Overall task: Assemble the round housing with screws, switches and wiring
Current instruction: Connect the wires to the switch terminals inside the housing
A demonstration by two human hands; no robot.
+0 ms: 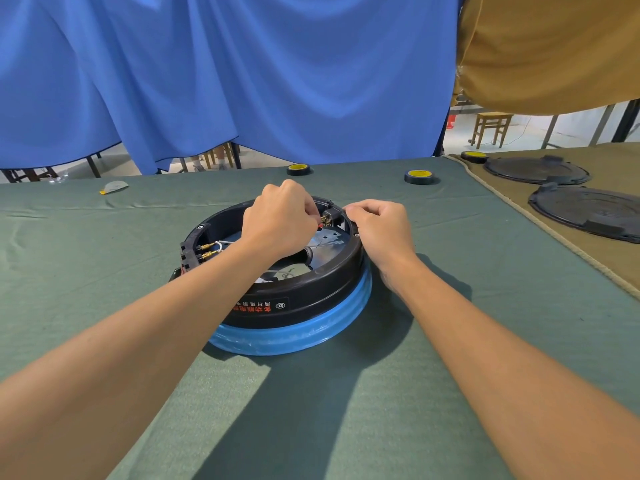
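Upper left, on the green counter [104, 306]: a grey scrap [114, 186]. Centre of the frame: the round housing [304, 292], black above a blue band, flat on the counter, with a terminal block [188, 252] and brass connectors on its left rim. Left grip [277, 220] over the housing, fingers curled, pinching a red wire [320, 221] right at the switch [329, 214] on the far rim. Right grip [381, 226] clenched on the rim just right of that switch. Behind, towards upper right: tape rolls [419, 176]. Far right: two black round covers [588, 211].
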